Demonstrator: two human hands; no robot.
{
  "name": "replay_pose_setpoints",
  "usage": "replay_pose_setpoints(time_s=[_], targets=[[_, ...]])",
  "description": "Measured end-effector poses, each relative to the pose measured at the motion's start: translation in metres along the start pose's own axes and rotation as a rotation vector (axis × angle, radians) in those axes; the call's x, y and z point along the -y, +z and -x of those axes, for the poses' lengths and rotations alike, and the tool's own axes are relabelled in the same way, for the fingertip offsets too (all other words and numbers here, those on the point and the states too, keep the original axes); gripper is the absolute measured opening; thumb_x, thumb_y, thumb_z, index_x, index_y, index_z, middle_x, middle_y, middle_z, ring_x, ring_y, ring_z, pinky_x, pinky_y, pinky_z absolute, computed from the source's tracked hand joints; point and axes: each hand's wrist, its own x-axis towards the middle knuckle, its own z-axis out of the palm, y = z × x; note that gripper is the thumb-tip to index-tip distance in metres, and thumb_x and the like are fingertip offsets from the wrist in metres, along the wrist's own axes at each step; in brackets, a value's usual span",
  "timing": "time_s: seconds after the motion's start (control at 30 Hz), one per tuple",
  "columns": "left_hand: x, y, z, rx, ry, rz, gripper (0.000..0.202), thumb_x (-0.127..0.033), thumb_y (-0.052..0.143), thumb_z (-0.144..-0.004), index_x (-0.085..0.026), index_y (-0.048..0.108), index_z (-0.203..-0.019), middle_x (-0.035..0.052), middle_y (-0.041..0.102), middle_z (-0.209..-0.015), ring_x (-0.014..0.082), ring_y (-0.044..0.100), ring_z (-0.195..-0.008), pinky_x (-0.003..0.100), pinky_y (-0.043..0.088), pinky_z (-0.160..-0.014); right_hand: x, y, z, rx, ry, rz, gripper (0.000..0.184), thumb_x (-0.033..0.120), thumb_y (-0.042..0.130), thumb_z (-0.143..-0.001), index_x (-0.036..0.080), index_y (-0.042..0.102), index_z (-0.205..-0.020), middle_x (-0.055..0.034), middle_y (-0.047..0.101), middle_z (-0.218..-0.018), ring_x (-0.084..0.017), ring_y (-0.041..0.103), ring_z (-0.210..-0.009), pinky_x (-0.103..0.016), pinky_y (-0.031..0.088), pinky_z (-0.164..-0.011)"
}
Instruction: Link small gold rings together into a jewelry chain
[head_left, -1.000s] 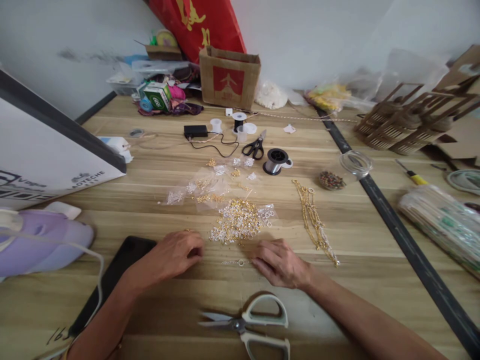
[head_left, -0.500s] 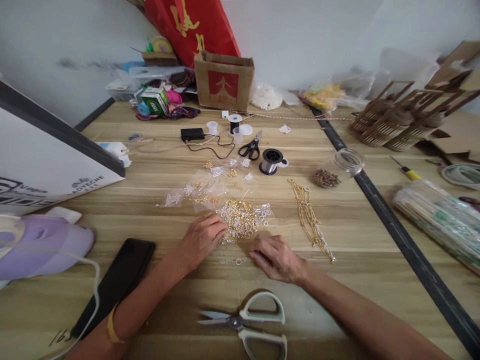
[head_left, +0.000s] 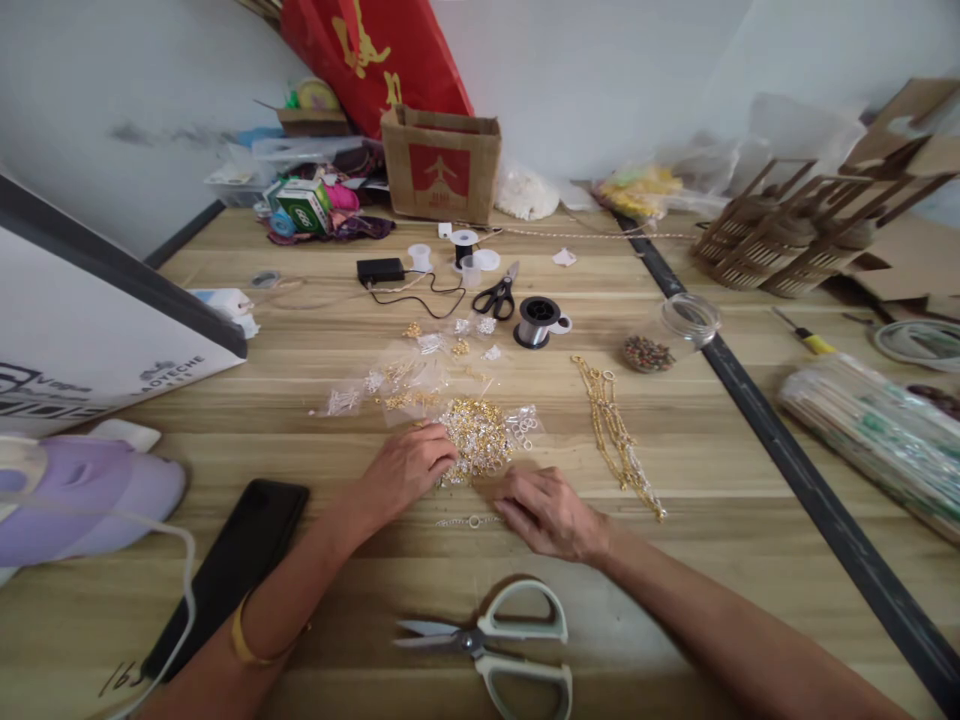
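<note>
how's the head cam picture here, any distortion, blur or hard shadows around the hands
Head view: the wide-angle lens fans the table out, so the black strip slants hard; light is soft and even, with only faint shadows under the left hand and right hand; the glittery pile is too fine to tell single pieces; the wrapped bundle at the right looks smeared.

Bright, even, diffuse light, prob. from overhead; shadows soft & short under hands and grey-handled scissors (head_left: 501, 645). No glare. Wide-angle bend at table (head_left: 750, 470) edges. Small beads slightly soft.
</note>
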Motion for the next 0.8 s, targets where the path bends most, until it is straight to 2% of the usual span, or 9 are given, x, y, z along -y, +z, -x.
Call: replay_pose_setpoints(time_s=[0.23,0.5,0.8], targets=[[0.0028,-0.0014,-0.0006,0.026,0.023,-0.012,0.023,-0.018,0.046,-0.091,-0.017,0.065,-0.076,0.0025,0.060,-0.078,0.0162,0.054,-0.077,0.028,0.040,-0.075,0.0005,0.0001,-0.0008,-0.010,-0.012,-0.006,0.009,0.016,0.044,-0.093,0.015,0.053,-0.091,-0.0019,0.058,-0.070,-0.012,0.052,-0.060,-0.023,0.041,-0.057],[0.0019,-0.0070,-0.0036,0.107,0.032,-0.049,0.020,-0.018,0.048,-0.091,-0.015,0.063,-0.078,0.0025,0.062,-0.081,0.0160,0.055,-0.080,0.028,0.039,-0.077,-0.0001,0.0014,0.0004,-0.001,-0.007,-0.001,0.009,0.017,0.044,-0.094,0.016,0.053,-0.092,-0.0014,0.058,-0.070,-0.011,0.052,-0.061,-0.022,0.040,-0.057],[0.0038,0.0014,-0.0015,0.067,0.028,-0.085,0.021,-0.017,0.044,-0.091,-0.015,0.057,-0.076,0.0029,0.058,-0.080,0.0171,0.051,-0.079,0.030,0.039,-0.077,0.0006,0.0016,0.0005,0.008,-0.029,0.018,0.010,0.017,0.042,-0.094,0.015,0.052,-0.090,-0.0014,0.058,-0.069,-0.012,0.053,-0.061,-0.023,0.040,-0.058]])
